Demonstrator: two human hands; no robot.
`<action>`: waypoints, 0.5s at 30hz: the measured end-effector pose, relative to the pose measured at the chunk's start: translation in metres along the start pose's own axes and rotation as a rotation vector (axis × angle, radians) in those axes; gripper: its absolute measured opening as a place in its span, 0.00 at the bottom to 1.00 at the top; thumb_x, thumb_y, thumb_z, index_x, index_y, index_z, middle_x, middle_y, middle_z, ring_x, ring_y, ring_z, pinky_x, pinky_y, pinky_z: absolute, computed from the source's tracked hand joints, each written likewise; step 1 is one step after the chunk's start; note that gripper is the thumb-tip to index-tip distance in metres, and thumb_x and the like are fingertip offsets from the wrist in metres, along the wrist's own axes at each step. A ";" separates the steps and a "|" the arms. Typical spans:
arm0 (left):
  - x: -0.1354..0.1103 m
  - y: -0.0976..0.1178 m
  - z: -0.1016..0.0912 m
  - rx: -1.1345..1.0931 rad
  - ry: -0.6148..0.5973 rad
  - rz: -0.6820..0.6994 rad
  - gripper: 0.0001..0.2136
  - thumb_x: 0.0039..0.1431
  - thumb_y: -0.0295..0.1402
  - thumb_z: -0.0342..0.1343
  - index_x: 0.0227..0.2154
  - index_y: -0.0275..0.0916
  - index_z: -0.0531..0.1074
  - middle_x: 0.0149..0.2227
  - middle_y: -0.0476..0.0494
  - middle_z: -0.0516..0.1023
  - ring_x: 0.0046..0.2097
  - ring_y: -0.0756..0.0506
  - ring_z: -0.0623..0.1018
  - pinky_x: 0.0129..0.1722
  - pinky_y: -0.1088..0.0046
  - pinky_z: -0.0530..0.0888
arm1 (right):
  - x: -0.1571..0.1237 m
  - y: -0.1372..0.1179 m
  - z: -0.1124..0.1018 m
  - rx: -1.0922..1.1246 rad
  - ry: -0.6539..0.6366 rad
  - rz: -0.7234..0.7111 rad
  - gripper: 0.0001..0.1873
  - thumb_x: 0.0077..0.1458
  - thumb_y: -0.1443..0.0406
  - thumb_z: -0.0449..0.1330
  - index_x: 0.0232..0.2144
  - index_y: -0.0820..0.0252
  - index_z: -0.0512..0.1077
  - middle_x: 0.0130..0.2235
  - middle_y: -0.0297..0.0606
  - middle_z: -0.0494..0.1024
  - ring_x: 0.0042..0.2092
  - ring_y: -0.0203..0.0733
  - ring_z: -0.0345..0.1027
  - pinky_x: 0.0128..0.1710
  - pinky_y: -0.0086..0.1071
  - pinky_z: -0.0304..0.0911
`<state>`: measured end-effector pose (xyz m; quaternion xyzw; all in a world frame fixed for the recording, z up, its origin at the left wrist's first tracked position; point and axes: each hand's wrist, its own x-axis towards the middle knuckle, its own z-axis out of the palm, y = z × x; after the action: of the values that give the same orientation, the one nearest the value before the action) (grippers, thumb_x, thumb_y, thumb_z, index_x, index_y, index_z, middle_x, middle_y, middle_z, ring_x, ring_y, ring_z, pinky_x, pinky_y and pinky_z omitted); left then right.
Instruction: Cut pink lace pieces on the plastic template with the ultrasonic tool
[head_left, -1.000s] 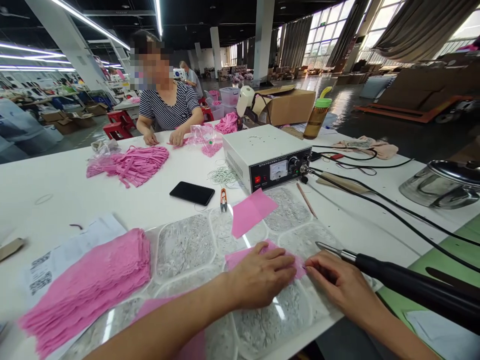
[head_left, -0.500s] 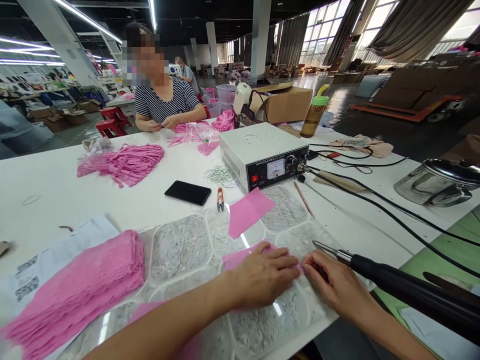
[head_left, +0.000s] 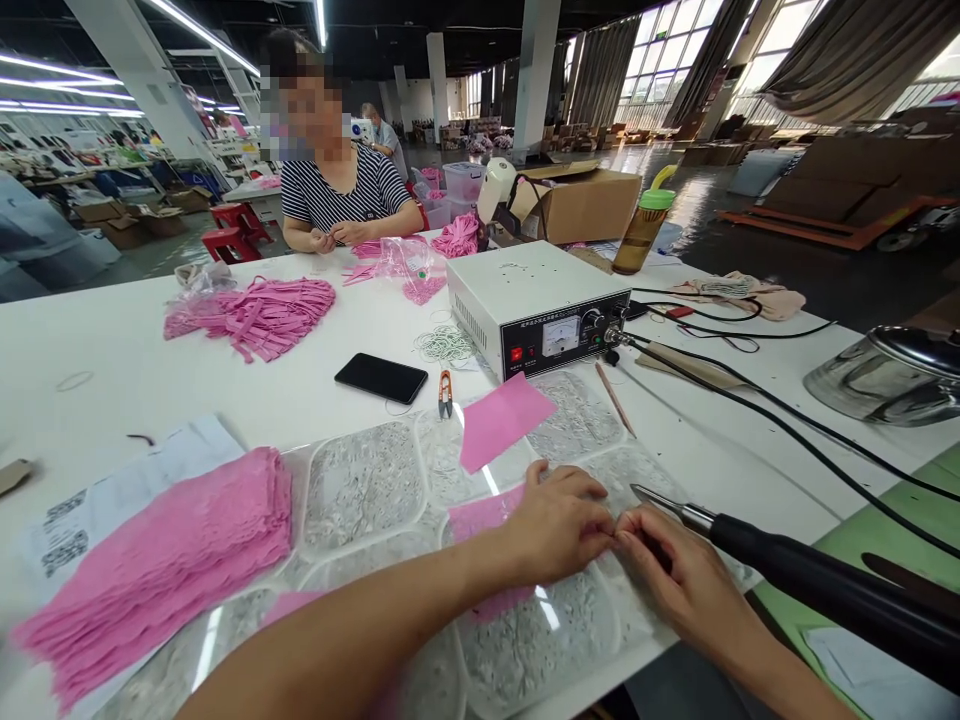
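Observation:
My left hand (head_left: 559, 525) lies on a pink fabric piece (head_left: 480, 520) spread over a grey patterned mat under clear sheet (head_left: 367, 500). Its fingers are drawn together at the fabric's right edge. My right hand (head_left: 675, 575) meets it fingertip to fingertip, pinching at the same edge. What is between the fingertips is too small to make out. A black-handled tool with a metal tip (head_left: 750, 555) lies just right of my right hand, its cable running to a white control box (head_left: 536, 310).
A stack of pink fabric (head_left: 157, 565) sits at left. A second pink piece (head_left: 502, 420), small snips (head_left: 445, 392), a phone (head_left: 381, 378), a pencil (head_left: 615, 398) and a bottle (head_left: 637, 232) lie further back. A person in a striped shirt (head_left: 341, 200) handles pink strips (head_left: 251, 315) across the table.
My left hand has slid right along the pink piece and its fingers have closed up to meet my right fingertips. The person opposite has raised both hands from the table.

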<state>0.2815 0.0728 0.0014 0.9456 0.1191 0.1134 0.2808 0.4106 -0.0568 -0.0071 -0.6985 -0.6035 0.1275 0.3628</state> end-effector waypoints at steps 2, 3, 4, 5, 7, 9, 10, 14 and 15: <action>-0.001 0.000 0.001 -0.007 0.007 -0.011 0.04 0.58 0.32 0.60 0.28 0.41 0.76 0.48 0.47 0.75 0.53 0.43 0.71 0.58 0.46 0.56 | 0.000 0.000 0.001 0.001 0.021 -0.001 0.15 0.64 0.60 0.47 0.25 0.55 0.62 0.24 0.32 0.67 0.25 0.37 0.61 0.24 0.30 0.60; -0.001 0.000 0.002 -0.009 0.011 -0.015 0.04 0.58 0.32 0.60 0.28 0.41 0.76 0.48 0.47 0.75 0.53 0.43 0.71 0.58 0.46 0.56 | 0.000 0.000 0.002 0.001 0.030 -0.001 0.15 0.64 0.60 0.46 0.25 0.55 0.62 0.24 0.32 0.67 0.25 0.37 0.62 0.25 0.30 0.60; -0.001 0.000 0.002 -0.011 0.014 -0.016 0.04 0.58 0.32 0.60 0.28 0.41 0.76 0.48 0.47 0.75 0.53 0.42 0.71 0.58 0.46 0.55 | 0.001 0.000 0.002 0.003 0.039 -0.002 0.15 0.64 0.60 0.46 0.26 0.55 0.62 0.25 0.33 0.67 0.25 0.38 0.62 0.25 0.30 0.60; -0.001 0.000 0.002 -0.013 0.017 -0.016 0.05 0.58 0.32 0.59 0.27 0.41 0.76 0.49 0.47 0.75 0.53 0.42 0.71 0.58 0.46 0.55 | 0.001 0.000 0.003 0.005 0.047 -0.002 0.15 0.64 0.60 0.46 0.26 0.55 0.62 0.25 0.33 0.68 0.26 0.38 0.63 0.25 0.30 0.61; -0.002 0.000 0.003 -0.015 0.020 -0.011 0.05 0.58 0.32 0.59 0.27 0.42 0.77 0.49 0.48 0.75 0.53 0.43 0.71 0.59 0.46 0.55 | 0.003 -0.001 0.002 0.009 0.062 -0.002 0.14 0.64 0.61 0.46 0.26 0.55 0.62 0.25 0.33 0.68 0.26 0.38 0.63 0.26 0.30 0.62; -0.002 -0.001 0.003 -0.015 0.023 -0.008 0.05 0.58 0.31 0.59 0.28 0.43 0.77 0.49 0.48 0.75 0.53 0.43 0.71 0.59 0.46 0.55 | 0.001 -0.004 0.000 0.013 0.075 -0.005 0.14 0.64 0.61 0.46 0.26 0.55 0.62 0.26 0.33 0.67 0.26 0.38 0.63 0.26 0.30 0.62; -0.002 -0.001 0.002 -0.015 0.025 -0.007 0.05 0.58 0.32 0.59 0.28 0.43 0.78 0.49 0.48 0.75 0.53 0.43 0.71 0.59 0.46 0.55 | -0.001 -0.005 -0.003 0.017 0.079 -0.005 0.14 0.64 0.61 0.46 0.26 0.55 0.61 0.25 0.33 0.67 0.26 0.38 0.63 0.25 0.29 0.62; -0.001 -0.004 -0.002 -0.020 0.038 0.001 0.04 0.60 0.32 0.58 0.31 0.43 0.78 0.49 0.47 0.76 0.52 0.44 0.73 0.58 0.50 0.60 | -0.025 -0.005 -0.020 0.024 -0.073 0.027 0.16 0.64 0.61 0.47 0.22 0.54 0.58 0.22 0.30 0.62 0.22 0.36 0.59 0.21 0.28 0.59; -0.001 -0.006 -0.004 -0.020 0.047 0.003 0.04 0.60 0.32 0.58 0.32 0.43 0.78 0.49 0.47 0.76 0.53 0.44 0.72 0.57 0.52 0.61 | -0.032 -0.005 -0.025 0.017 -0.178 0.018 0.17 0.63 0.62 0.48 0.22 0.54 0.57 0.21 0.30 0.62 0.22 0.36 0.58 0.20 0.27 0.58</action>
<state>0.2785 0.0796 0.0013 0.9400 0.1231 0.1373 0.2870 0.4150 -0.0954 0.0055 -0.6865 -0.6261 0.1977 0.3126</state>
